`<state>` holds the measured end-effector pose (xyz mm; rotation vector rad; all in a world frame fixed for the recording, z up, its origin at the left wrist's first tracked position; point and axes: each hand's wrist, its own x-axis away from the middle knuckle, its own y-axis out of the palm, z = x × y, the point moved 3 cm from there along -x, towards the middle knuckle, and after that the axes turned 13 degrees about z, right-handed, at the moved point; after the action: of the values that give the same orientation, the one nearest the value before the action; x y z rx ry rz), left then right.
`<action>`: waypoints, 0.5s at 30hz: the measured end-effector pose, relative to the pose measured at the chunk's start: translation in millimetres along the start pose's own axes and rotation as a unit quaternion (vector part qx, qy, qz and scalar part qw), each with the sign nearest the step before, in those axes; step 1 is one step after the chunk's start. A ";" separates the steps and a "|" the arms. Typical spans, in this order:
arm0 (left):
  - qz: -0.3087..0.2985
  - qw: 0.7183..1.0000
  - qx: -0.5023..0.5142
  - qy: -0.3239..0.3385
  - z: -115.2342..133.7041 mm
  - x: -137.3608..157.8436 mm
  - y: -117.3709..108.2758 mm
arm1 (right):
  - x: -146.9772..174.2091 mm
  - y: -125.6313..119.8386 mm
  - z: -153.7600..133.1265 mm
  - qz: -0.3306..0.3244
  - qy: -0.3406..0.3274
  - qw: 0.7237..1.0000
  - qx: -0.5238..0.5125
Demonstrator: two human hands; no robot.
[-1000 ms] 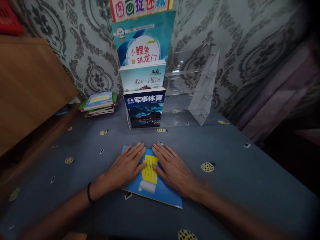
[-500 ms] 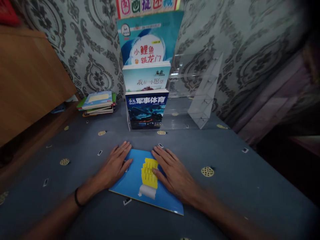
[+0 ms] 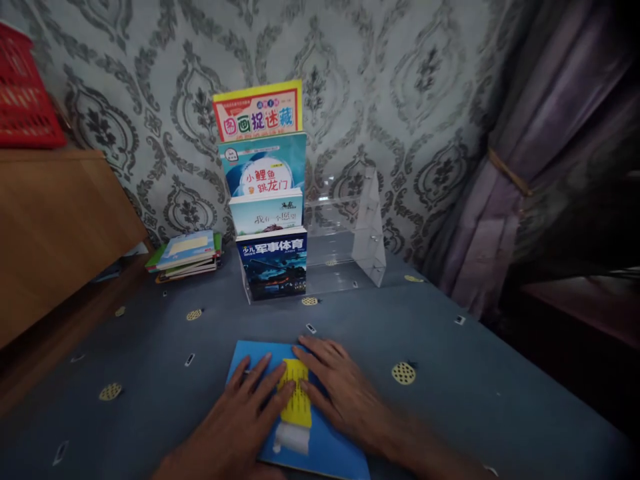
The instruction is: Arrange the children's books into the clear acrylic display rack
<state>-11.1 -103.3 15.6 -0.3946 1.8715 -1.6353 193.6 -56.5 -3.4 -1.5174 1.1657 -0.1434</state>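
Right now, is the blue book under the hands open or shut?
Shut: the blue book lies flat, one cover facing up, no pages spread, beneath the left hand and right hand.

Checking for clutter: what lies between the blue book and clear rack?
In the head view, patterned tablecloth; the right hand has fingertips at the far edge of the blue book.
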 end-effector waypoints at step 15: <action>0.192 0.940 -0.231 0.162 28.5 11.5 1.7 | -7.2 -18.0 -9.2 -0.102 0.104 0.987 -0.073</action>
<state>-2.0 -132.1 9.7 0.0677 2.4034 -1.0378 194.4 -60.3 17.7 -1.7842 1.2028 -0.3681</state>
